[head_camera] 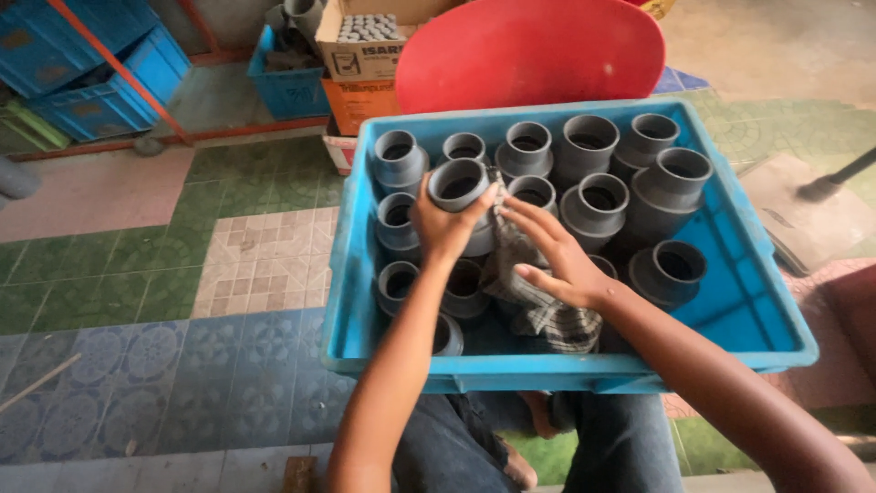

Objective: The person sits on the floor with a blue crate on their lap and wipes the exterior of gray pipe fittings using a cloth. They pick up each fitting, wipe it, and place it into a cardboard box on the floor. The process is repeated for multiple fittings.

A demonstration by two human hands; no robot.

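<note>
Tiled floor; blue crate [730, 265] on my lap. My left hand [444, 224] clasps a gray pipe fitting [459, 187], upright, at the crate's left-center; my right hand [558, 260], fingers spread, presses a checked cloth [547, 315] just beside it.

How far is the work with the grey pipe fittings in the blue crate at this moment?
Done, it seems: many grey fittings stand upright in rows in the blue crate. In hand: the left hand has its grip on one fitting, while the right hand presses a checked cloth beside it. Left: which fittings are already wiped cannot be told; some lie half hidden under the cloth and arms.
</note>
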